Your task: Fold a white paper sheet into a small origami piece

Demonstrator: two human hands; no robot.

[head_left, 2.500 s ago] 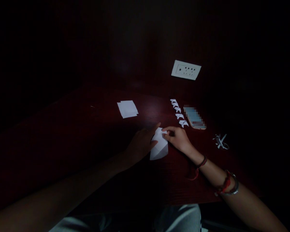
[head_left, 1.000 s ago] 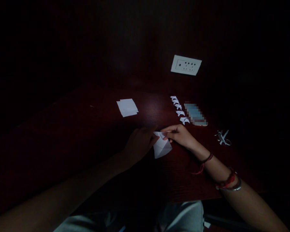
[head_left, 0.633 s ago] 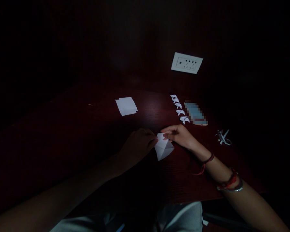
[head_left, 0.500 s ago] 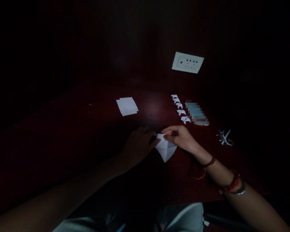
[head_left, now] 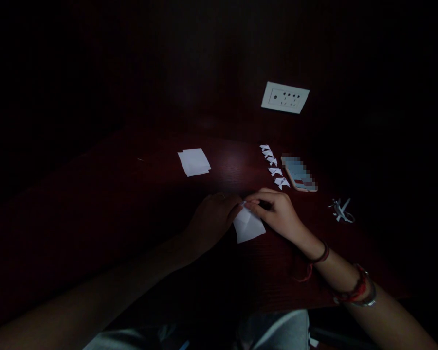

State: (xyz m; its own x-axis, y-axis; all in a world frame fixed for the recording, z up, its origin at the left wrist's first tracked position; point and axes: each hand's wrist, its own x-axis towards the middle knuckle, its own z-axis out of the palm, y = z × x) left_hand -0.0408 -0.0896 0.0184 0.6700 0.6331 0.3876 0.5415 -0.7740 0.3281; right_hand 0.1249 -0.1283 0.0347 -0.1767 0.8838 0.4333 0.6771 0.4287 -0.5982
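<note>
A white sheet of paper (head_left: 249,227) with crease lines lies on the dark red table between my hands, one edge towards me. My left hand (head_left: 216,214), in shadow, pinches its far left corner with thumb and fingers. From the other side, my right hand (head_left: 273,210) grips the far end of the same paper, its fingertips almost meeting the left ones. Part of that far end is hidden under the fingers. Beyond my right hand stands a row of several small folded paper figures (head_left: 276,172).
A small stack of white paper squares (head_left: 194,162) lies farther back on the table (head_left: 153,204). A phone (head_left: 300,174) is right of the folded figures. Thin paper scraps or a band (head_left: 341,211) lie farther right. A wall socket (head_left: 285,97) is above the table.
The paper has turned, so an edge instead of a point now faces me. Both hands have drawn closer together at its far end. The whole view has shifted slightly.
</note>
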